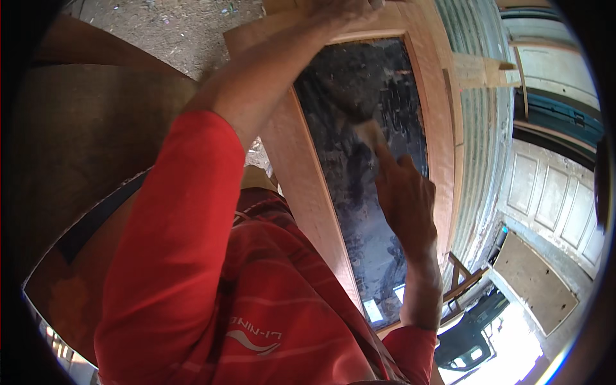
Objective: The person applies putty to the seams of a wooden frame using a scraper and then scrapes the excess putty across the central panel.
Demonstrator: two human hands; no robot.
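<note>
My right hand [407, 199] is closed around the light wooden handle of a wide brush [368, 133]. The brush's dark, motion-blurred head lies over a black, glossy panel [359, 186] with streaks and smears on it. A reddish-brown wooden frame [308, 170] surrounds this panel, like a door or window frame. My left arm reaches across to the far end, where my left hand [350, 6] rests at the frame's top rail. The upper picture edge cuts off most of that hand's fingers, so their grip is unclear.
A corrugated metal sheet [484, 147] runs along the right side, with a wooden plank [481, 70] jutting across it. Farther right stand a pale panelled door [545, 186] and a brown board [534, 282]. A large dark wooden board [96, 122] is at my left. Littered dirt ground [186, 32] shows beyond.
</note>
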